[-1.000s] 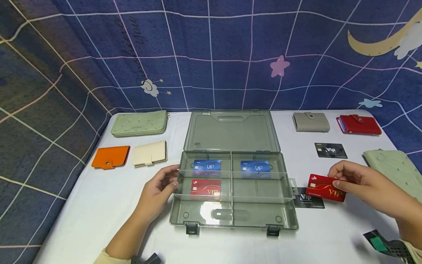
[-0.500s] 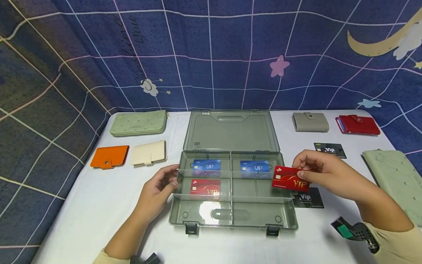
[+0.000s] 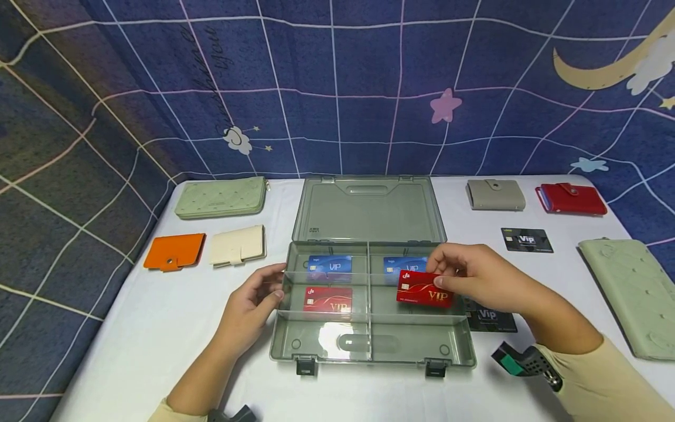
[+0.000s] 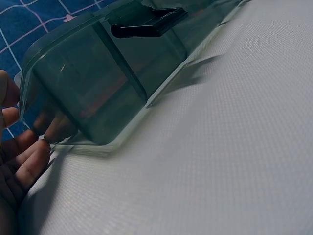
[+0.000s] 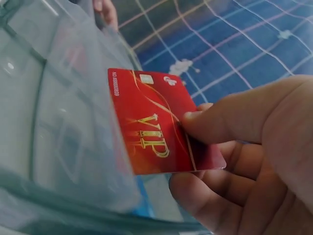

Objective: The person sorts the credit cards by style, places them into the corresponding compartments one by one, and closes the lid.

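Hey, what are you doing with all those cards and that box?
A person's right hand is pinching a red card over the middle right compartment of an open see-through box. The left hand touches the box's left side. Two blue cards lie in the back row, and another red card in the middle left spot. A black card lies on the table, and wallets lie around the box.

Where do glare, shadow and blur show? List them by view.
Head: bright glare in the box, front left; left wrist: dim, a dark shadow beside the left hand; right wrist: the box looks hazy, the red card clearer.
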A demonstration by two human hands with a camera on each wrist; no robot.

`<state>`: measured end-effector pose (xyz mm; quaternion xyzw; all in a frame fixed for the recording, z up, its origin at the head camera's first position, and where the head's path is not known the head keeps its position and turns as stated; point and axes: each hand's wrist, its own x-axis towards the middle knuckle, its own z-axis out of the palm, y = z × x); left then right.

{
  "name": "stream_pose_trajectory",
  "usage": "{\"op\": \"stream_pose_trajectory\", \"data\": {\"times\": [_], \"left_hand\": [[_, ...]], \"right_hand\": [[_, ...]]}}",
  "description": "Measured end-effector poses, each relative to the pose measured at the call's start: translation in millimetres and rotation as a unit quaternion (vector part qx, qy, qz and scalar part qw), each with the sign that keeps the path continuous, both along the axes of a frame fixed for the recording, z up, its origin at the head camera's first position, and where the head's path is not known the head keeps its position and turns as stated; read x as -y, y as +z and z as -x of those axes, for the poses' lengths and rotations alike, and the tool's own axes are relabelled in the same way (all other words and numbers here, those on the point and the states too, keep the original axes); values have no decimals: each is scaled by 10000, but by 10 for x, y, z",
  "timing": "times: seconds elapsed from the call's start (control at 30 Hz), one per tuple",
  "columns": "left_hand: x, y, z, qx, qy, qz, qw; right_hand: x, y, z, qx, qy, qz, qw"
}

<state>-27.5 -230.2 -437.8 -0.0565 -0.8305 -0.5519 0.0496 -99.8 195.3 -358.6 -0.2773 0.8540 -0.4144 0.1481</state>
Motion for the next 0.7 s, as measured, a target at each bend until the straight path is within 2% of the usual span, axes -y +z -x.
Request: {"op": "stream_pose_trajectory", "data": {"times": [0.2, 0.43, 0.7], "left_hand": [[11, -18, 6, 4, 2, 66, 10000], [12, -21, 7, -10, 28, 126, 9999], [-2, -1, -2, 14, 46, 74, 10000]], "right_hand": [[147, -57, -50, -462, 107, -266, 9985], [222, -148, -111, -478, 393, -364, 9974], [239, -232, -113, -807, 607, -486, 9937]]}}
